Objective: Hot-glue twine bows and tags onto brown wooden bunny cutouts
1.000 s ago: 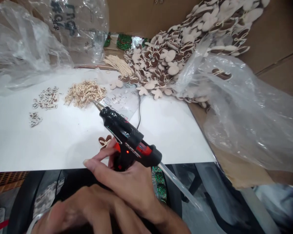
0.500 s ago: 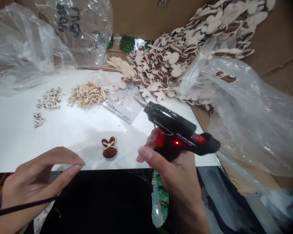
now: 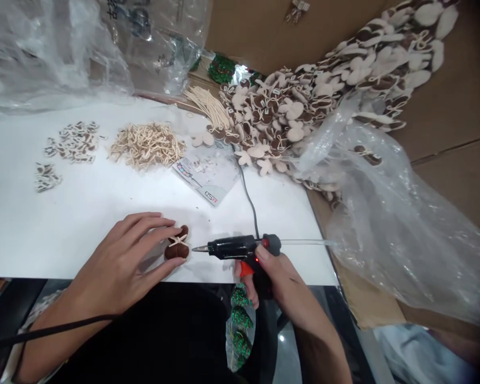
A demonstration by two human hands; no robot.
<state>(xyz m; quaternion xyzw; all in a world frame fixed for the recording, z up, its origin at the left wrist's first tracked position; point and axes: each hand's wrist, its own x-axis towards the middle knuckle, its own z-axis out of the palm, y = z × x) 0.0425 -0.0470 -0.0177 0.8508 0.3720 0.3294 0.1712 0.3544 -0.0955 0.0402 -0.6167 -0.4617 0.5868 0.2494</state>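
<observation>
A brown plush bunny-head piece (image 3: 177, 250) with a cream bow lies at the front of the white table (image 3: 84, 213). My left hand (image 3: 134, 256) is closed on it, thumb at the lower edge and fingers at the ears. My right hand (image 3: 278, 277) grips a black hot glue gun (image 3: 232, 247) with an orange trigger and a lit red light. Its metal nozzle points left, just short of the bunny piece without visibly touching it. A clear glue stick (image 3: 304, 242) sticks out of the gun's back.
Cream bows (image 3: 146, 145) lie heaped behind my left hand, with small printed tags (image 3: 78, 141) further left. A printed sheet (image 3: 208, 173) lies mid-table near the gun's cord (image 3: 248, 197). Finished-looking bunny pieces (image 3: 272, 112) pile up behind, beside a clear plastic bag (image 3: 404, 229).
My left hand has moved right and taken hold of the bunny piece. The glue gun has come down and swung level, its nozzle now close to the piece.
</observation>
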